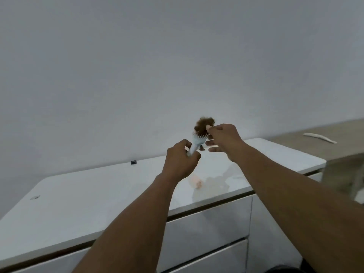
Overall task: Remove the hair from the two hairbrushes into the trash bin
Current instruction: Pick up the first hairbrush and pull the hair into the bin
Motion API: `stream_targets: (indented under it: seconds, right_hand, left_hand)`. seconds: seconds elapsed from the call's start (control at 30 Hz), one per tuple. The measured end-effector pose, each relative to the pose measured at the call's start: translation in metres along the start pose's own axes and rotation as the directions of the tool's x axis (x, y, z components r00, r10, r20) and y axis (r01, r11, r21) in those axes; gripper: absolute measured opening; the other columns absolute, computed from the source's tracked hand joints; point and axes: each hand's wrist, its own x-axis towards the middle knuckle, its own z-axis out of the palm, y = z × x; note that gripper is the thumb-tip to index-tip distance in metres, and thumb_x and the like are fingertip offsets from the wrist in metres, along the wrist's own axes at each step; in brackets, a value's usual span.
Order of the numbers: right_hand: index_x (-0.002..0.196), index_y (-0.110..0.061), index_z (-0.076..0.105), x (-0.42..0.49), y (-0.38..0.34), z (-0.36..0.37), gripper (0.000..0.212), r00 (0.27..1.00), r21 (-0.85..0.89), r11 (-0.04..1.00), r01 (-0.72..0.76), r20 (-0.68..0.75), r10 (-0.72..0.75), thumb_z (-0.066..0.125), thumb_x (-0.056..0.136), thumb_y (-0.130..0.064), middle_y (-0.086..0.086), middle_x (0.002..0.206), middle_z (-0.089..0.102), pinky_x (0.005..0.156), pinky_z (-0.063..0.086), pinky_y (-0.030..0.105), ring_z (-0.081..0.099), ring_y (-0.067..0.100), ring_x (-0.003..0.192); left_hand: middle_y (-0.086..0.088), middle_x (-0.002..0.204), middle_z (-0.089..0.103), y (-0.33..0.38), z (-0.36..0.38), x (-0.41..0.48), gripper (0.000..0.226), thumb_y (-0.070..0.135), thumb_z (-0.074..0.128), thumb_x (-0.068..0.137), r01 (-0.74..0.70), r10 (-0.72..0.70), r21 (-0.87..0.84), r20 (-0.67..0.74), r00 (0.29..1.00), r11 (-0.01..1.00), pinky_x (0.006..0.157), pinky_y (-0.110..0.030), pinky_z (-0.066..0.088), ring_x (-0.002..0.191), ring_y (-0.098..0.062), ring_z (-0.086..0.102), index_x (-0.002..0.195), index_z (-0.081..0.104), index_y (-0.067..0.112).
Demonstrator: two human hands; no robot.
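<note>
Now: left hand [180,159] grips hairbrush [197,142] handle, bristles up-right | right hand [222,138] pinches hair clump [203,125]

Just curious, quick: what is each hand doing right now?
Left hand: closed around the hairbrush handle.
Right hand: fingers pinching the hair clump.
</note>
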Motion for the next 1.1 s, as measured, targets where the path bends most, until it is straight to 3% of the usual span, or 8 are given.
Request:
stream_targets:
  seconds: [0.1, 0.23, 0.4, 0.5, 0.67, 0.8, 0.93, 1.1]
  right_hand:
    - [0.09, -0.006, 0.065, -0.02, -0.002, -0.044, 0.025, 0.989, 0.059, 0.998, -0.022, -0.143, 0.03, 0.072, 0.09, -0.03, 0.013, 0.096, 0.071, 0.06, 0.061, 0.034, 0.074, 0.023, 0.075]
    - [0.089, -0.001, 0.066, -0.048, 0.009, -0.108, 0.017, 0.974, 0.114, 0.992, -0.06, -0.213, 0.083, 0.073, 0.091, -0.016, 0.015, 0.084, 0.07, 0.058, 0.059, 0.033, 0.069, 0.02, 0.064]
    - [0.075, -0.005, 0.059, -0.082, 0.062, -0.182, 0.019, 0.947, 0.043, 0.992, -0.122, -0.293, 0.129, 0.068, 0.092, -0.005, 0.017, 0.075, 0.062, 0.049, 0.056, 0.026, 0.061, 0.019, 0.054]
    - [0.075, -0.007, 0.059, -0.092, 0.11, -0.215, 0.02, 0.923, -0.064, 0.976, -0.208, -0.343, 0.174, 0.068, 0.092, -0.004, 0.017, 0.075, 0.064, 0.052, 0.059, 0.027, 0.063, 0.018, 0.053]
    - [0.081, -0.009, 0.059, -0.098, 0.207, -0.248, 0.017, 0.87, -0.078, 0.925, -0.371, -0.378, 0.317, 0.06, 0.096, -0.002, 0.015, 0.077, 0.061, 0.05, 0.052, 0.027, 0.058, 0.019, 0.057]
    - [0.089, -0.004, 0.061, -0.107, 0.291, -0.257, 0.011, 0.834, -0.096, 0.873, -0.478, -0.362, 0.417, 0.055, 0.098, 0.0, 0.012, 0.069, 0.054, 0.04, 0.046, 0.021, 0.05, 0.017, 0.051]
    - [0.093, -0.001, 0.069, -0.108, 0.38, -0.261, 0.013, 0.778, -0.152, 0.781, -0.606, -0.316, 0.543, 0.057, 0.096, -0.003, 0.012, 0.073, 0.059, 0.054, 0.053, 0.029, 0.054, 0.018, 0.054]
    - [0.085, -0.007, 0.072, -0.109, 0.464, -0.273, 0.023, 0.672, -0.13, 0.665, -0.735, -0.269, 0.69, 0.052, 0.096, -0.002, 0.011, 0.068, 0.059, 0.055, 0.052, 0.029, 0.053, 0.019, 0.054]
  left_hand:
    - [0.003, 0.077, 0.065, 0.025, 0.025, -0.017, 0.013, 0.029, 0.064, 0.083, -0.104, 0.104, -0.005, 0.029, 0.994, 0.995, 0.054, -0.026, 0.044, 0.065, -0.016, 0.06, 0.095, 0.059, 0.024]
    - [0.003, 0.071, 0.063, 0.05, 0.07, -0.045, 0.016, 0.029, 0.063, 0.084, -0.164, 0.171, -0.063, 0.135, 0.976, 0.984, 0.053, -0.028, 0.044, 0.063, -0.019, 0.059, 0.098, 0.057, 0.024]
    - [-0.001, 0.076, 0.066, 0.061, 0.141, -0.092, 0.017, 0.032, 0.062, 0.082, -0.166, 0.194, -0.12, 0.291, 0.937, 0.979, 0.057, -0.03, 0.047, 0.067, -0.022, 0.061, 0.095, 0.054, 0.023]
    - [-0.001, 0.087, 0.063, 0.056, 0.186, -0.12, 0.02, 0.029, 0.062, 0.085, -0.174, 0.203, -0.111, 0.39, 0.898, 0.979, 0.059, -0.029, 0.045, 0.073, -0.021, 0.059, 0.101, 0.054, 0.021]
    - [-0.007, 0.09, 0.063, 0.023, 0.262, -0.152, 0.021, 0.033, 0.059, 0.088, -0.126, 0.118, -0.025, 0.559, 0.821, 0.992, 0.062, -0.035, 0.045, 0.076, -0.024, 0.058, 0.103, 0.051, 0.019]
    - [-0.008, 0.08, 0.062, -0.024, 0.32, -0.179, 0.018, 0.029, 0.059, 0.087, -0.045, 0.008, 0.038, 0.667, 0.745, 0.998, 0.06, -0.038, 0.044, 0.073, -0.029, 0.059, 0.095, 0.05, 0.015]
    - [-0.009, 0.083, 0.065, -0.084, 0.372, -0.199, 0.017, 0.028, 0.06, 0.085, 0.001, -0.09, 0.118, 0.751, 0.654, 0.993, 0.064, -0.038, 0.047, 0.079, -0.031, 0.062, 0.093, 0.05, 0.018]
    - [-0.009, 0.083, 0.062, -0.142, 0.43, -0.217, 0.019, 0.024, 0.062, 0.088, -0.021, -0.11, 0.147, 0.823, 0.557, 0.989, 0.064, -0.035, 0.044, 0.076, -0.028, 0.06, 0.099, 0.05, 0.014]
